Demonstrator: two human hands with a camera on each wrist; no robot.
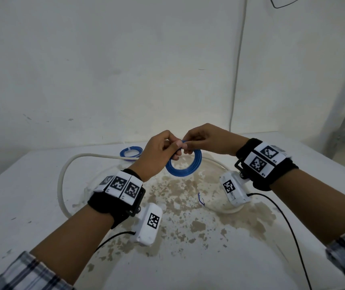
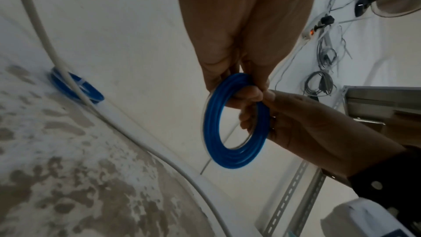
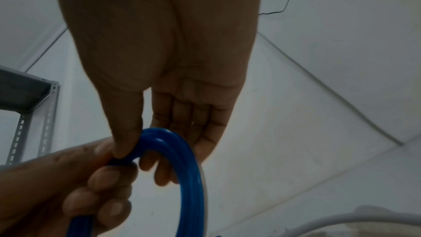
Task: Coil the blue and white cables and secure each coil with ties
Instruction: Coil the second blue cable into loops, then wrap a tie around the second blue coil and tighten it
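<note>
Holding the blue coil [image 1: 185, 167] up over the worktop [image 1: 31, 206], we are pinching its top between our left hand [image 1: 159, 154] and right hand [image 1: 207, 139], both grips closed on it. Behind it, a second blue coil [image 1: 130, 152] is lying touching the loose white cable [image 1: 62, 176], which is curving around the stained patch.
</note>
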